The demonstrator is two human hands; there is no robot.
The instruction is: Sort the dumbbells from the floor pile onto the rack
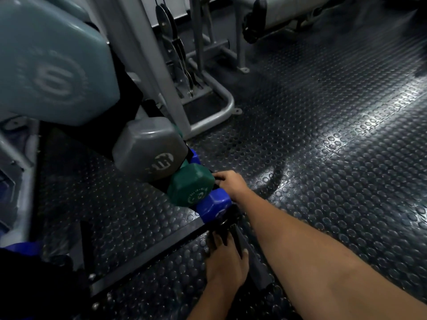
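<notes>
My right hand (228,182) reaches down to the rack's lowest tier and is closed around the handle of a blue dumbbell (215,205), whose near head sticks out below my wrist. Just left of it a green dumbbell (190,184) sits on the rack, touching the blue one. Above that rest a grey dumbbell (150,151) and a large pale-blue dumbbell (50,65). My left hand (227,259) lies flat, fingers spread, on the black base bar of the rack (147,255). The floor pile is out of view.
Studded black rubber flooring (323,169) stretches to the right. A grey machine frame (215,105) with a weight stack stands behind the rack. A bench (277,17) sits at the top. Another blue object (20,247) shows at the lower left edge.
</notes>
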